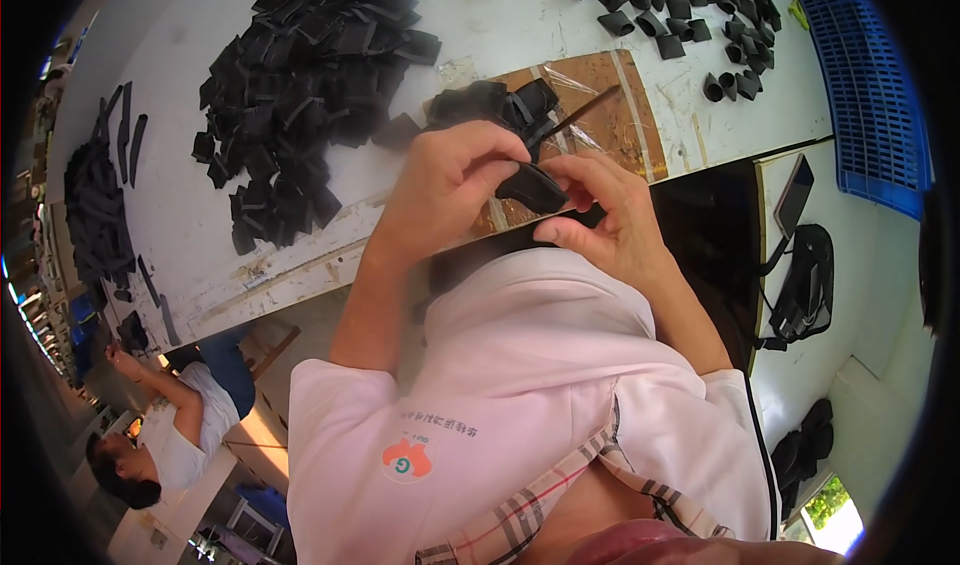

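Observation:
Between my hands, just above the table's near edge, is a small curved black piece (pixel 535 187) that looks like a folded sleeve of fabric or foam. My left hand (pixel 440 180) pinches its upper left edge between thumb and forefinger. Around its right side curl the fingers of my right hand (pixel 612 208), the thumb lying lower. Beyond the hands, a brown cardboard sheet (pixel 635 115) with clear tape carries several similar black pieces (pixel 485 103). A thin dark strip (pixel 588 110) slants over the cardboard; its lower end is hidden among the pieces.
A large heap of flat black pieces (pixel 320 75) covers the table's left part. Open black loops (pixel 680 5) lie at far right beside a blue crate (pixel 870 85). Black strips (pixel 95 205) lie far left. A phone (pixel 793 197) and black bag (pixel 806 285) are right. Another person (pixel 190 415) sits left.

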### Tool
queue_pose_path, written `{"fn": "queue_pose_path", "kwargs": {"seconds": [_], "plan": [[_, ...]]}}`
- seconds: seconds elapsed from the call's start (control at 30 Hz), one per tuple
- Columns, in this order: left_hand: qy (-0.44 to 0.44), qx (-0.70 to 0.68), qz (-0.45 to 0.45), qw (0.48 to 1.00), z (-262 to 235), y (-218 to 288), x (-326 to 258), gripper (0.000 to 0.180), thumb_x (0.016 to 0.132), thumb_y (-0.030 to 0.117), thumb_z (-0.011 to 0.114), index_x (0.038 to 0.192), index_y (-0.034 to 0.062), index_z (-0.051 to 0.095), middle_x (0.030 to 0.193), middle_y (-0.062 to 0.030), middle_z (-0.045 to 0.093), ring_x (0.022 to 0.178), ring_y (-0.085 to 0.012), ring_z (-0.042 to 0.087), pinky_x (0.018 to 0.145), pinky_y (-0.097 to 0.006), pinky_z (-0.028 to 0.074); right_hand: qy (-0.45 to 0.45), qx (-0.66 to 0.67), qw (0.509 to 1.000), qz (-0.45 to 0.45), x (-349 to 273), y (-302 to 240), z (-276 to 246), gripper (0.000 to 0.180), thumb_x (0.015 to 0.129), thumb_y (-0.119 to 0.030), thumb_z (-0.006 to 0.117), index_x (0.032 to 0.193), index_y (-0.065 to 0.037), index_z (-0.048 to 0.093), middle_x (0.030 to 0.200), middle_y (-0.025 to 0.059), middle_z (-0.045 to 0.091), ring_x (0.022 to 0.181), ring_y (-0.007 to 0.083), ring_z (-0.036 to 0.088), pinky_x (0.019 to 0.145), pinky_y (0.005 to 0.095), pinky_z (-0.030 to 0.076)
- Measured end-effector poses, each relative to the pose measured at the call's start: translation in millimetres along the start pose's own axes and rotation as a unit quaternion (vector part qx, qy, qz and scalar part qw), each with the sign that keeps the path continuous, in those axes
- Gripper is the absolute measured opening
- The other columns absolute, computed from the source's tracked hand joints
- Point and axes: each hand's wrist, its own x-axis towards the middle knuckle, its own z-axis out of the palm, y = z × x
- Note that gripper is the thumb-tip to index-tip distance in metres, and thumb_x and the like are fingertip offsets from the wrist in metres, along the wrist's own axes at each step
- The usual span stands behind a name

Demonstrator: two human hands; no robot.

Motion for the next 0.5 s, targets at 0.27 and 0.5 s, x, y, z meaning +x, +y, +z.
{"fn": "queue_pose_path", "kwargs": {"seconds": [0.27, 0.5], "plan": [[0.197, -0.306, -0.12, 0.924, 65.7, 18.1, -8.6, 0.013, 0.078, 0.011, 0.059, 0.085, 0.0013, 0.056, 0.07, -0.0008, 0.055, 0.056, -0.0052, 0.049, 0.048, -0.017, 0.037, 0.14, -0.275, 0.939, -0.15, -10.5, 16.9, -17.5, 0.016, 0.062, -0.005, 0.066, 0.073, -0.005, 0.055, 0.064, 0.0048, 0.046, 0.051, 0.0203, 0.047, 0.043, 0.031, 0.036], [0.158, -0.327, -0.187, 0.913, 71.1, 23.4, 3.4, 0.01, 0.078, 0.011, 0.058, 0.08, 0.0022, 0.058, 0.068, -0.0013, 0.057, 0.055, -0.0053, 0.049, 0.047, -0.017, 0.037, 0.13, -0.361, 0.89, -0.247, -15.2, 28.0, -27.3, 0.019, 0.059, -0.005, 0.06, 0.076, -0.003, 0.055, 0.065, 0.0036, 0.045, 0.054, 0.0167, 0.046, 0.045, 0.028, 0.035]]}}
